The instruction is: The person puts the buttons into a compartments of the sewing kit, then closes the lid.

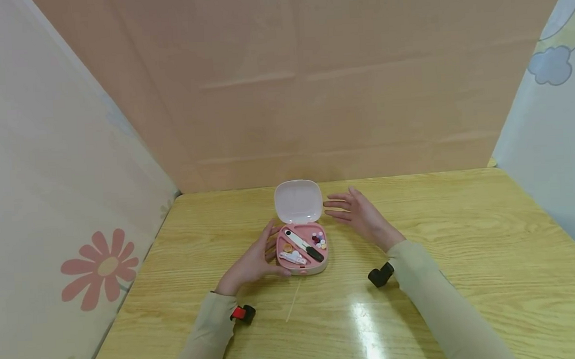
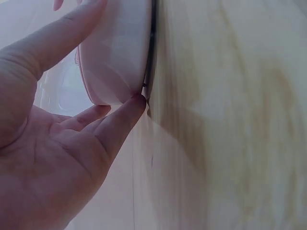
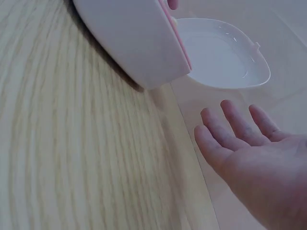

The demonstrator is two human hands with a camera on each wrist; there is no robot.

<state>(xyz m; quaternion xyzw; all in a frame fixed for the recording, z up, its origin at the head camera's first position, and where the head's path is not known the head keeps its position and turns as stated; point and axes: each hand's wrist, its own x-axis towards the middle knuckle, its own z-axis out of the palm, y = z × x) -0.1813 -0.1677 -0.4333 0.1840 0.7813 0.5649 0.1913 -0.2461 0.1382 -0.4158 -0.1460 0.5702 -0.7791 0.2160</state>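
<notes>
A small pink-and-white sewing box [image 1: 303, 271] stands on the table with its white lid [image 1: 298, 201] raised at the back. My left hand [image 1: 254, 261] holds the box at its left side, thumb along the front and fingers against the wall; the left wrist view shows fingertips [image 2: 136, 100] low on the wall, near the table. Inside, a white tool with a black end [image 1: 305, 245] lies diagonally across the middle. Several small buttons [image 1: 319, 240] fill the right compartment; small white pieces [image 1: 293, 258] lie at the left. My right hand [image 1: 361, 214] hovers right of the lid, fingers spread, holding nothing.
The box stands on a wood-grain table [image 1: 464, 247], toward its back edge. A brown sheet [image 1: 312, 92] hangs behind, and patterned walls [image 1: 36, 158] flank the table. A thin pale line [image 1: 293, 301] runs over the tabletop in front of the box.
</notes>
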